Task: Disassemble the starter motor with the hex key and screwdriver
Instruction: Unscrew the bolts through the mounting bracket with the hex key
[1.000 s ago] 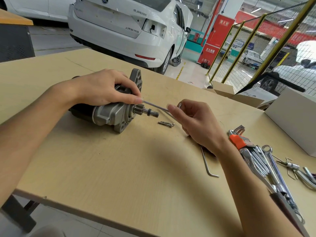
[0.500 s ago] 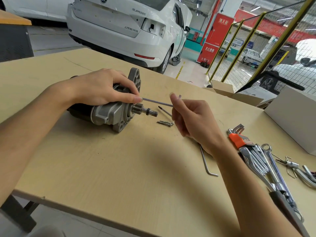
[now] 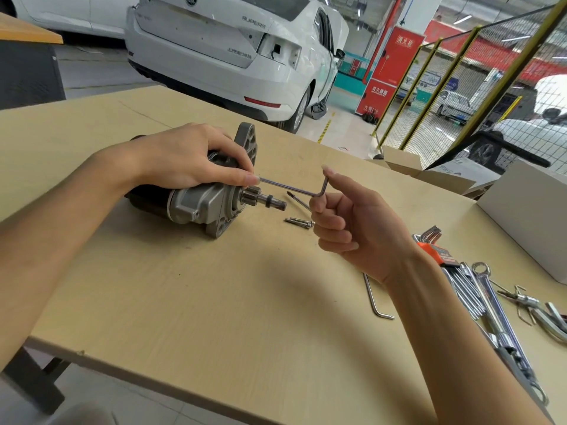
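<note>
Gripping the starter motor (image 3: 196, 207) on the counter (image 3: 214, 302), the left hand (image 3: 184, 157) steadies its housing while the right hand (image 3: 346, 222) pinches the hex key (image 3: 291, 188), its long arm reaching toward the left fingertips. Two removed bolts (image 3: 300, 222) lie just beside the right hand; housing appears still assembled. Bare counter lies nearer the person; tools crowd right.

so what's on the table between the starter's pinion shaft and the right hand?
Head view: two loose bolts and a screwdriver tip; hex key spans above.
</note>
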### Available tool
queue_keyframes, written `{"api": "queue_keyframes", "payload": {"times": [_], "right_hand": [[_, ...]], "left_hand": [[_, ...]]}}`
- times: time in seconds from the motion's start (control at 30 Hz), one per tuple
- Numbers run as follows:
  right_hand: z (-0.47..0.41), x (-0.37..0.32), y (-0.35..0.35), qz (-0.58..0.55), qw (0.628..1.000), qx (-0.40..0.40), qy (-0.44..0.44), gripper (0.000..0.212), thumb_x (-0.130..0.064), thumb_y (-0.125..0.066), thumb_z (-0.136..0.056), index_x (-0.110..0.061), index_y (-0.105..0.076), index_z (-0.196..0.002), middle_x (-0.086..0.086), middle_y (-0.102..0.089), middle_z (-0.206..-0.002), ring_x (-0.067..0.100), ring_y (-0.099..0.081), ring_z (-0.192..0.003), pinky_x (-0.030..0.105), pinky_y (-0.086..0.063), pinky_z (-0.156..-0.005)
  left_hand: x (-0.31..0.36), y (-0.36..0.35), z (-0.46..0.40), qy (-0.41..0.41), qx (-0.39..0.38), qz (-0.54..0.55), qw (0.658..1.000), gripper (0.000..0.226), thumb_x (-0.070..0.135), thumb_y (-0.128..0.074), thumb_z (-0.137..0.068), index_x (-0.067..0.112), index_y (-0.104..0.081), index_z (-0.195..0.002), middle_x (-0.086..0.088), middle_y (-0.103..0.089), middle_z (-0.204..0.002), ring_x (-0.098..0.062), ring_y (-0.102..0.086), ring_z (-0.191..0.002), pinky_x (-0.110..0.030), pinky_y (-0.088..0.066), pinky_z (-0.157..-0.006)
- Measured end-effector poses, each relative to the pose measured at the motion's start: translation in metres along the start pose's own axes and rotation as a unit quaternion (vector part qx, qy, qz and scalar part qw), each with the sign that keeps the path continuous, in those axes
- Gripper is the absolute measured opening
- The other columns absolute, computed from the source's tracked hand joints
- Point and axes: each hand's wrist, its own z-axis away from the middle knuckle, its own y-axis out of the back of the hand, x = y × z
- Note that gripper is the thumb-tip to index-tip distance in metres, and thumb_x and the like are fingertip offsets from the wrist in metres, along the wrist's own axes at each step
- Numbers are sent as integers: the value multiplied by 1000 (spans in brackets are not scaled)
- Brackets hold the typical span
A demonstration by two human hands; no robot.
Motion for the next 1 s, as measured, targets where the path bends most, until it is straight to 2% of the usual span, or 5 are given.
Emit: {"api": "queue_keyframes", "payload": {"times": [0.33,0.57,0.7,0.9,1.0], "right_hand": [[2,-1,1,-32,999,-13,-18,31,-41,-60,-80,-13,-53,-68,-10,-33,-45,2,-27,-33,14,-19,-30],[4,1,3,73,996,9,45,25,-32,-74,-74,-19,-60,-58,-7,-33,-49,5,-26,-38,16,-21,-35],[8,2,6,239,962,48,120,30,-25,-76,-82,1,-67,-71,0,-44,-47,8,-34,-41,17,-28,-40],[8,8,6,411,873,134,227,14,-22,-72,-91,-13,-79,-84,1,-54,-46,8,-38,-44,20,-35,-49],[7,8,7,406,872,147,233,11,-23,-72,-91,-17,-80,-86,0,-56,-47,7,-39,-43,18,-36,-48]], "left_hand": [[-3,-1,-1,-3,1,2,1000,26,70,-62,-67,54,-71,-86,15,-62,-108,-2,-56,-103,-30,-44,-97],[-5,-1,-2,-2,-1,-2,1000,27,70,-62,-67,54,-71,-87,17,-62,-106,5,-53,-100,-27,-44,-94],[-5,0,-2,-3,-1,-5,1000,26,71,-62,-67,55,-70,-87,15,-62,-107,1,-54,-100,-31,-45,-96],[-5,-1,-2,-5,3,-2,1000,26,71,-63,-66,55,-71,-85,18,-62,-104,3,-55,-99,-30,-45,-96],[-5,-1,-2,-8,4,-2,1000,25,70,-62,-66,55,-71,-84,17,-62,-104,3,-55,-98,-29,-45,-95]]}}
